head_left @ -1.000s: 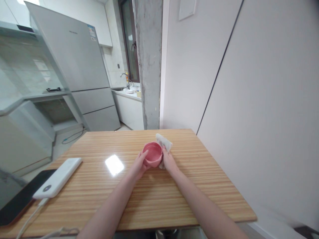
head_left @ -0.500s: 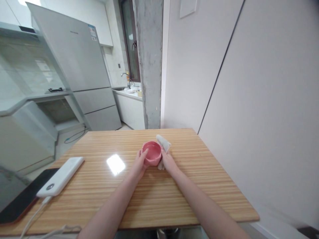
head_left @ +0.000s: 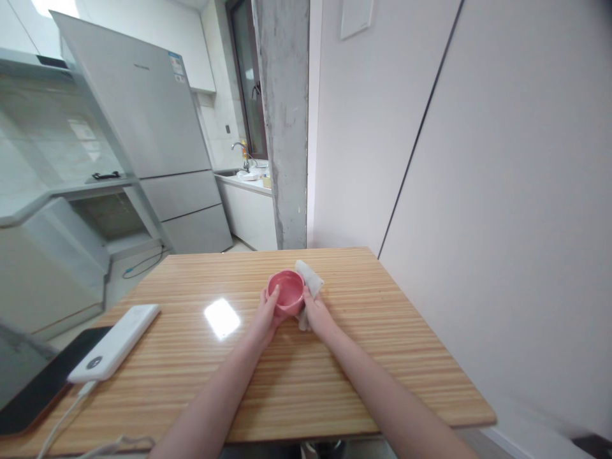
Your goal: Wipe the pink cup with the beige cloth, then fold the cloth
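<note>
A small pink bowl (head_left: 285,292) is held just above the wooden table (head_left: 335,376), its opening tilted toward me. My left hand (head_left: 266,315) grips its left side. My right hand (head_left: 314,317) presses a white cloth (head_left: 308,280) against the bowl's right side and holds it there. The cloth sticks out behind and below the bowl.
A white power bank (head_left: 115,342) lies on a dark phone (head_left: 33,395) at the table's left edge, with a white cable (head_left: 62,421) running off the front. A white wall (head_left: 502,191) borders the right side. A fridge (head_left: 153,127) and sink counter (head_left: 243,182) stand beyond.
The bowl and both hands have shifted slightly left and away from me. The bowl has turned a little between the hands; the cloth stays against its right side.
</note>
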A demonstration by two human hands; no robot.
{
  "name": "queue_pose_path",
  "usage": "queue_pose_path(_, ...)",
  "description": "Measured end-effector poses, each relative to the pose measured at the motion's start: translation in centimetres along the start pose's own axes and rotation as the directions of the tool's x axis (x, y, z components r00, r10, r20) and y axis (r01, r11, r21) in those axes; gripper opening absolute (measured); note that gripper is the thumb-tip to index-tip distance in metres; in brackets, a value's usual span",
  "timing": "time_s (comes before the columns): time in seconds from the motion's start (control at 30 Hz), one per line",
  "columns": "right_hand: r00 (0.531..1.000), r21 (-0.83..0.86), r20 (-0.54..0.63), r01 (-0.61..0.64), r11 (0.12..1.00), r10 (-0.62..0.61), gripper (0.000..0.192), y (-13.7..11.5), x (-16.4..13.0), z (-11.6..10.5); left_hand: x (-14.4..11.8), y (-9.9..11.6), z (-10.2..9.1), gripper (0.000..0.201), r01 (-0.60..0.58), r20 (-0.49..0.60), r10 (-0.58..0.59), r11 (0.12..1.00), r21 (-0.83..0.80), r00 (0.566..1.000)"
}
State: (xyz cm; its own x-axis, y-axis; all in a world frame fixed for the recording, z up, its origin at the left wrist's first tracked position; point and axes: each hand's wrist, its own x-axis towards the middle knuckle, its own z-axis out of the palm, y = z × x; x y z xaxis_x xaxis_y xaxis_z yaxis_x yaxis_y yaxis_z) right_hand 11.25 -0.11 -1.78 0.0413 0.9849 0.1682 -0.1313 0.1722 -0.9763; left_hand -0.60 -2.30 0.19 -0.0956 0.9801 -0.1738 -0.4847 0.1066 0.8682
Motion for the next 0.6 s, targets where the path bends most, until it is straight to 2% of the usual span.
queue_pose_path(0.07,0.999,0.016,0.017,0.046,0.999,-0.046,0.055,0.2,-0.2,0.2,-0.1,0.3,0.1,0.051,-0.031,0.008,0.031,0.999,-0.029,0.999)
queue_pose_path(0.1,0.998,0.023,0.022,0.058,0.998,-0.058,0.055,0.1,-0.2,0.1,-0.2,0.4,0.1,0.051,-0.005,0.039,0.006,0.999,-0.034,0.999)
queue_pose_path(0.23,1.000,0.027,0.015,0.016,0.999,-0.017,0.051,-0.6,0.6,-1.1,-0.4,0.5,0.1,0.054,0.178,0.153,-0.180,0.984,0.022,0.972)
queue_pose_path(0.33,1.000,0.026,0.029,-0.005,1.000,0.004,0.052,-0.6,0.5,-0.9,-0.2,0.1,0.0,0.053,0.118,0.112,-0.121,0.993,0.028,0.986)
queue_pose_path(0.47,0.999,0.067,0.022,0.041,0.997,-0.043,0.056,0.2,-0.5,0.6,0.3,-0.6,-0.3,0.054,-0.011,0.019,0.013,0.996,-0.084,1.000)
queue_pose_path(0.53,0.998,0.094,0.002,0.067,0.993,-0.067,0.056,0.4,-0.6,0.8,0.4,-0.7,-0.5,0.057,-0.011,0.037,0.014,0.997,-0.076,0.999)
queue_pose_path(0.6,0.996,0.131,-0.003,0.087,0.988,-0.087,0.053,0.3,-0.2,0.3,0.4,-0.7,-0.7,0.058,0.060,0.101,-0.056,0.997,-0.041,0.993)
